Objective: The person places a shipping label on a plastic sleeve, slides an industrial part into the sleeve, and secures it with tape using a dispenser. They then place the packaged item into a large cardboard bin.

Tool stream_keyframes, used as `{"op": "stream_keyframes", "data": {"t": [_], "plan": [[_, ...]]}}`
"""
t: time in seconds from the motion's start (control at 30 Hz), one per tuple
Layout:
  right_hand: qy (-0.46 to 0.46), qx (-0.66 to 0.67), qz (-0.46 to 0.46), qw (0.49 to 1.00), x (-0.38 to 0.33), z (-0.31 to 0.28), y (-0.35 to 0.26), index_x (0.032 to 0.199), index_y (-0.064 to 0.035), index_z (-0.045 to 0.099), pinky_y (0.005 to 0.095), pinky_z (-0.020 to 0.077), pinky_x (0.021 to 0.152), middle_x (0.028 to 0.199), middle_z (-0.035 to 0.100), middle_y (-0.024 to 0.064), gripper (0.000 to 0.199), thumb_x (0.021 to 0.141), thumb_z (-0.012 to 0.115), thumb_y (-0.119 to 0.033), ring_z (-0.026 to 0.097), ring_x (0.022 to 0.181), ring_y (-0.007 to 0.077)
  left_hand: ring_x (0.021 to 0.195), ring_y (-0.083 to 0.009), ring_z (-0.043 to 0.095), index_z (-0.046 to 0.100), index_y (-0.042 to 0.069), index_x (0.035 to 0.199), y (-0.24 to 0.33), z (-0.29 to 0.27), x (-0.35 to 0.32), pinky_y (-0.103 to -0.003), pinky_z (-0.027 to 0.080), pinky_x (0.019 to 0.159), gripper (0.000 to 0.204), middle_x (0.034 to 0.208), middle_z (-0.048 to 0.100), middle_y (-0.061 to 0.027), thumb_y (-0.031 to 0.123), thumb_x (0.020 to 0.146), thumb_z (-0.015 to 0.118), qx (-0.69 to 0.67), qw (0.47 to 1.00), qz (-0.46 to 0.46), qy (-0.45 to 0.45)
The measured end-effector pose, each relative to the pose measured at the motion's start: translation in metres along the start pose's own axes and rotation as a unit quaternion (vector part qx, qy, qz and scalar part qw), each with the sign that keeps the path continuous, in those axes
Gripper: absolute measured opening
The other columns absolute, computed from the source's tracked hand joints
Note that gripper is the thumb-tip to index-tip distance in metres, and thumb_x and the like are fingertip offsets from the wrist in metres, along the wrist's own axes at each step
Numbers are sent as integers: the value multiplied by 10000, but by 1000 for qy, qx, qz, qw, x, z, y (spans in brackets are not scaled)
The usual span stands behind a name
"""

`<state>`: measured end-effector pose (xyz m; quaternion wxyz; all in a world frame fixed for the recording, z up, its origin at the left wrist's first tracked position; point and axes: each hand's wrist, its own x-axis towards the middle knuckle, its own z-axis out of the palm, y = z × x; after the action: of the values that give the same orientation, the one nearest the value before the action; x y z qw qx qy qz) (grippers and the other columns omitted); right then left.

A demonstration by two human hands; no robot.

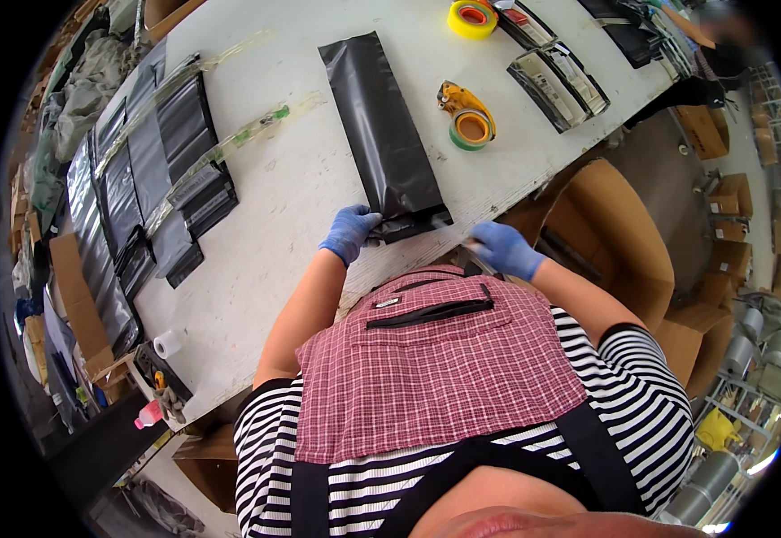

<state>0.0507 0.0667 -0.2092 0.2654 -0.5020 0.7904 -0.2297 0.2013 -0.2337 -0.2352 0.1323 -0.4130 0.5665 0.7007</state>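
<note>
A long black plastic bag (pixel 381 125) lies lengthwise on the white table in front of me, its near end folded flat. My left hand (pixel 351 233), in a blue glove, pinches the near left corner of that bag. Off the bag's near right corner, at the table edge, is my right hand (pixel 505 250), gloved in blue too. Its fingers are drawn together and smeared by motion, and what they hold, if anything, cannot be made out. Beyond it sits a yellow tape dispenser (pixel 467 115) with a green-edged roll.
Flat black packages (pixel 175 134) with clear tape strips cover the table's left side. A yellow tape roll (pixel 473 18) and an open case of small items (pixel 559 87) stand far right. A white roll (pixel 168 344) rests near left. A large cardboard box (pixel 619 242) stands beside the table.
</note>
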Motion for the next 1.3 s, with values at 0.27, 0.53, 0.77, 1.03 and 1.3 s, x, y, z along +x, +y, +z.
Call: {"op": "stream_keyframes", "data": {"t": [0.27, 0.53, 0.77, 1.03, 1.3], "plan": [[7, -78, 207, 975, -42, -20, 53, 914, -66, 621, 454, 506, 727, 874, 646, 180, 148, 861, 612, -204, 640, 824, 357, 1103, -256, 574, 599, 158, 1250, 16, -15, -17, -405, 444, 960, 392, 1206, 603, -78, 128, 860, 613, 581, 652, 456, 171], [156, -63, -129, 977, 82, -4, 21, 1096, -112, 638, 404, 518, 825, 1072, 647, 131, 208, 911, 587, -189, 615, 984, 334, 1212, -270, 547, 632, 184, 1229, 16, -13, 6, -429, 438, 996, 407, 1300, 559, -80, 185, 823, 641, 595, 546, 581, 104], [134, -70, -285, 947, 106, -3, 27, 1049, -60, 659, 381, 526, 865, 1110, 672, 98, 190, 900, 638, -177, 625, 993, 310, 1228, -327, 521, 671, 147, 1183, 6, -15, -2, -449, 423, 1028, 349, 1298, 565, -130, 159, 835, 639, 566, 604, 554, 88], [65, 338, 119, 931, 113, -2, -16, 877, -12, 640, 311, 505, 671, 714, 653, 92, 282, 957, 604, -280, 615, 664, 166, 1098, -265, 547, 741, 29, 941, -31, 0, 9, -376, 408, 999, 238, 1109, 660, -128, 246, 915, 646, 120, 899, 387, 166], [66, -42, 119, 990, 140, 18, -32, 899, -42, 627, 477, 505, 777, 888, 668, 211, 241, 882, 571, -276, 641, 863, 395, 1029, -319, 550, 689, 64, 766, 4, 21, 12, -443, 419, 925, 240, 993, 649, -125, 302, 795, 705, 416, 786, 213, 404]]}}
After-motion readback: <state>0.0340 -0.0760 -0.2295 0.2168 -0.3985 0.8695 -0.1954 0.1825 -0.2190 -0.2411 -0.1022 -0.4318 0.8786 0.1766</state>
